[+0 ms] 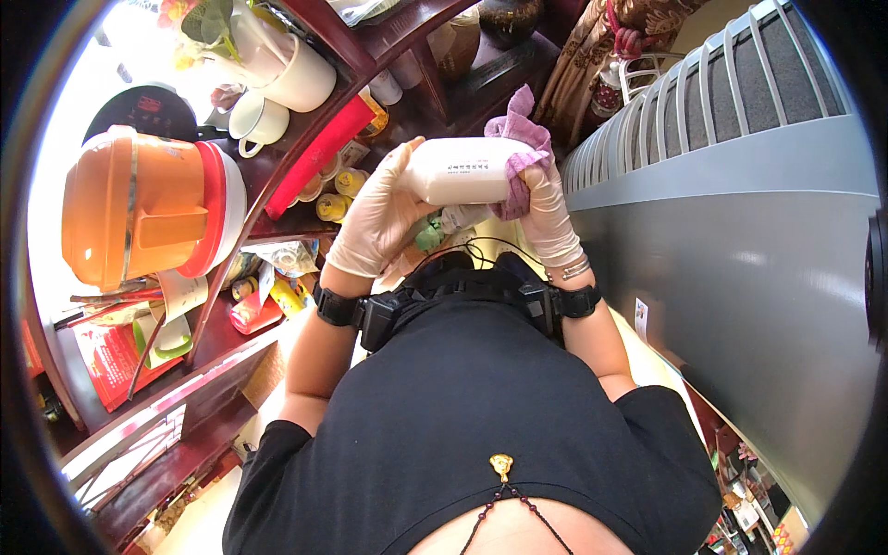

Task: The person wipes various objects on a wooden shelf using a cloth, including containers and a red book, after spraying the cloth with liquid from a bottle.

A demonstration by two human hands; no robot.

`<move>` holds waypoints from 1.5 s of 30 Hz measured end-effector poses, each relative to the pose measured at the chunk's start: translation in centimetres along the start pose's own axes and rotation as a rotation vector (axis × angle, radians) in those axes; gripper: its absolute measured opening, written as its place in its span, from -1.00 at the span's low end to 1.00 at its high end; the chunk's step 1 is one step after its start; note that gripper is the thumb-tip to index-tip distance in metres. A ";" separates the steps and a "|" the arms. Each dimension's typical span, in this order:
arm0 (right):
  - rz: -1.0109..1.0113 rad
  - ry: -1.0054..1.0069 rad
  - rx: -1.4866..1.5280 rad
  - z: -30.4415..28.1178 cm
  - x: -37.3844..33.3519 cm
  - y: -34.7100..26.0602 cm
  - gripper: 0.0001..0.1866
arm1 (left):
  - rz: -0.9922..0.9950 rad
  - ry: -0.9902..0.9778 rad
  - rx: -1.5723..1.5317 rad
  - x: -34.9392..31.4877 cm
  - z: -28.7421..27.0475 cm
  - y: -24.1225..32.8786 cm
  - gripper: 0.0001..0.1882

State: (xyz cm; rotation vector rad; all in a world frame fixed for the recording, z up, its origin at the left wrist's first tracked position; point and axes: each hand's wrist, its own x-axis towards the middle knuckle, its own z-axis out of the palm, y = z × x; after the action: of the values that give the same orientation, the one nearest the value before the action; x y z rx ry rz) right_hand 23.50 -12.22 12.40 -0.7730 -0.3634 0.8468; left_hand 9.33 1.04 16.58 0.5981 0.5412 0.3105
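Note:
A white bottle (462, 172) with small print on its side lies level between my two gloved hands, in front of my body. Around its left end, the fingers of my left hand (381, 208) are closed. My right hand (549, 208) presses a purple cloth (518, 139) against the bottle's right end, and the cloth wraps partly round it. Both hands wear thin whitish gloves. The fingertips on the far side of the bottle are hidden.
Dark red shelves (365, 60) on the left carry an orange container (139, 208), a white mug (257, 120), a red box (319, 153) and small yellow-topped jars (333, 205). At the right stands a large grey cabinet-like unit (731, 259) with a white rack on top. A patterned curtain (573, 69) hangs behind.

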 end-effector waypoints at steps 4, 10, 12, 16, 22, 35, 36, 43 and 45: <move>-0.066 0.113 -0.205 -2.7 -0.1 1.5 -0.72 | -0.159 0.020 0.144 -0.5 -0.3 -0.7 -0.46; 0.271 0.498 -0.332 -1.6 0.4 2.2 -0.68 | 0.058 0.291 0.366 -2.0 1.4 -3.3 -0.46; 0.281 0.547 -0.372 -2.4 0.9 3.5 -0.70 | 0.158 0.263 0.475 -1.6 1.0 -3.5 -0.46; 0.485 0.408 -0.248 -3.3 0.4 5.7 -0.71 | 0.333 0.243 0.794 -1.9 0.9 -3.0 -0.44; 0.694 0.378 0.094 -4.5 0.5 9.1 -0.69 | 0.397 0.283 1.133 -1.8 0.4 -3.2 -0.49; 0.702 0.360 0.253 -5.3 1.4 8.7 -0.96 | 0.379 0.714 1.765 4.1 -7.9 -1.4 -0.46; 0.694 0.328 0.309 -5.3 1.4 8.0 -0.95 | 0.394 0.729 1.774 4.5 -7.9 -1.0 -0.46; 0.671 0.263 0.225 -2.1 0.8 6.2 -0.83 | 0.444 0.804 1.960 6.0 -9.9 1.0 -0.44; 0.712 0.095 0.200 -3.7 0.9 7.0 -0.83 | 0.389 0.829 1.912 5.8 -8.6 0.9 -0.45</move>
State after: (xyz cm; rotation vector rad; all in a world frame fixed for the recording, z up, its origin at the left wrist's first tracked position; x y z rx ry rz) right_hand 22.42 -10.32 4.78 -0.7569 0.0995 1.4804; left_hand 9.11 8.09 8.85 2.4996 1.5051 0.3283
